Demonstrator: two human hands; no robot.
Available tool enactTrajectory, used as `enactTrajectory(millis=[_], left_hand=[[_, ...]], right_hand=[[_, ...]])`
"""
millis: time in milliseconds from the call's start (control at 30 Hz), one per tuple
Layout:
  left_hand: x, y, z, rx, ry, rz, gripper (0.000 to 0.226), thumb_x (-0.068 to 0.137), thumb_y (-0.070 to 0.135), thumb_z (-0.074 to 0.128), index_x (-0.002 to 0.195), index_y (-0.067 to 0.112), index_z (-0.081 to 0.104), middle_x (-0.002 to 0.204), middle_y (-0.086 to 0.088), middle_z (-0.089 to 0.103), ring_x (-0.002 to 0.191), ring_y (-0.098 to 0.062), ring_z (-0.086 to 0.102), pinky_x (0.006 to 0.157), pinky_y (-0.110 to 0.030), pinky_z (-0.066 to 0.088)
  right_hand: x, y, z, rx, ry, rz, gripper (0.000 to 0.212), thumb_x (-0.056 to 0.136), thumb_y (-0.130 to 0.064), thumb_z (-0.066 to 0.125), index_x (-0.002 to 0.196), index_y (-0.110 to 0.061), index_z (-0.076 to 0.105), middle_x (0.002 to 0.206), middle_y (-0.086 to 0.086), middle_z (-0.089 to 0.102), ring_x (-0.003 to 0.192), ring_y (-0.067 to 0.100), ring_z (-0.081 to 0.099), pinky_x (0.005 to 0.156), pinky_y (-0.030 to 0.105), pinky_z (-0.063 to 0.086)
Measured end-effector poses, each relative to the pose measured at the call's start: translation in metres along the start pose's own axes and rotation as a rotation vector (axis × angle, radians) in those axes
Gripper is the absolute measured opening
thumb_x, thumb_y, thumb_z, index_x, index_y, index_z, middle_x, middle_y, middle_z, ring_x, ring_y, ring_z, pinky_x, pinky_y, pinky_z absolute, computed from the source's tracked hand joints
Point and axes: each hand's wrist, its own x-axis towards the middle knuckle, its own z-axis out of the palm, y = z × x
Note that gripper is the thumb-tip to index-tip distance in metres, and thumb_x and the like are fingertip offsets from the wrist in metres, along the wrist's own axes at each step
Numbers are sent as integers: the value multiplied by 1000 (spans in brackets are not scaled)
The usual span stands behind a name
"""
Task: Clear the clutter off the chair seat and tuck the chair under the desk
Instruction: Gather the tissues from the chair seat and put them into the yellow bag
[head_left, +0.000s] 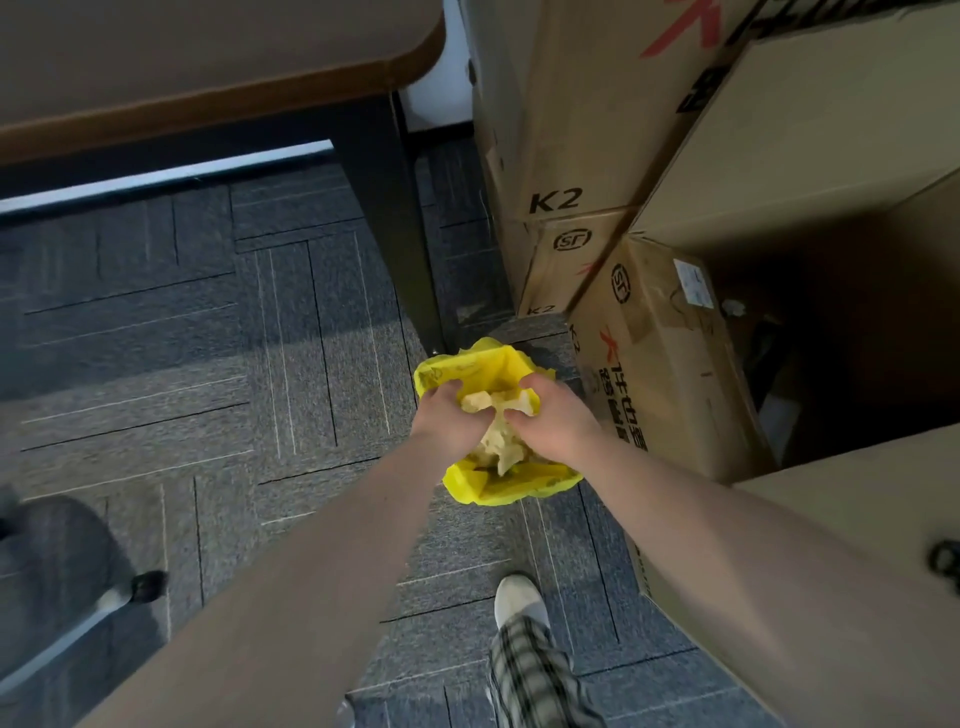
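Note:
A small bin lined with a yellow bag (485, 364) stands on the carpet beside the desk leg. Both hands are over its mouth. My left hand (441, 415) and my right hand (558, 415) are each closed on a wad of crumpled pale paper (501, 415) that hangs into the bag. The desk (208, 57), brown-edged with a dark frame, fills the upper left. At the lower left edge a chair base leg with a black caster (148, 584) shows; the chair seat is out of view.
Stacked cardboard boxes (597, 130) crowd the right side, close to the bin, with another box (857, 519) at my right elbow. The dark desk leg (395, 234) stands just behind the bin. My foot in a white shoe (519, 597) is on the grey carpet.

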Motion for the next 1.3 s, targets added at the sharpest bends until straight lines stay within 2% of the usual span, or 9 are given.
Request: enactTrajectory(millis=[200,333,500,733,1067,1167,1300], left_hand=[[-13,-15,-32,174,-52,53,73,86,38,57,148,18,24,153,-10,26,137,-31,34,102,-38,40],[-36,-30,-68,176,-35,64,69,85,37,59,145,17,30,151,-13,29,138,-31,33,108,-39,35],[-68,-67,-125,146,7,37,79,82,43,60,148,20,22,157,-12,18,141,-34,28,113,-43,32],[-117,-164,-215,130,110,-94,78,85,43,57,149,27,15,160,-8,7,145,-36,15,116,-53,25],[-205,-371,-346,-19,267,-277,82,84,53,54,149,24,14,161,-10,2,148,-32,5,119,-47,19],[-233,-433,-373,-35,279,-344,84,83,54,53,150,27,11,161,-7,-3,148,-29,1,118,-49,20],[-265,-505,-408,-63,334,-425,81,81,55,53,148,27,17,160,-9,2,147,-31,3,117,-49,22]], right_hand=[[-20,-19,-2,-221,-85,-99,60,91,-37,54,144,-25,30,151,4,31,131,31,43,106,45,41],[-38,-46,4,-290,-111,-148,60,91,-37,54,145,-27,30,153,1,29,134,27,41,108,43,39],[-55,-105,28,-401,-152,-167,68,91,-40,54,149,-26,23,159,0,16,143,26,27,116,41,29],[-93,-214,92,-568,-191,-354,67,91,-38,54,148,-26,23,160,2,16,144,23,26,118,34,25],[-174,-393,272,-773,-326,-637,67,91,-38,53,148,-37,16,161,-1,13,144,25,27,115,47,30],[-201,-439,329,-830,-374,-717,68,92,-38,53,148,-36,16,161,0,12,145,25,25,115,46,29],[-231,-494,400,-919,-428,-784,70,91,-39,53,149,-36,14,161,0,11,144,26,27,113,47,33]])
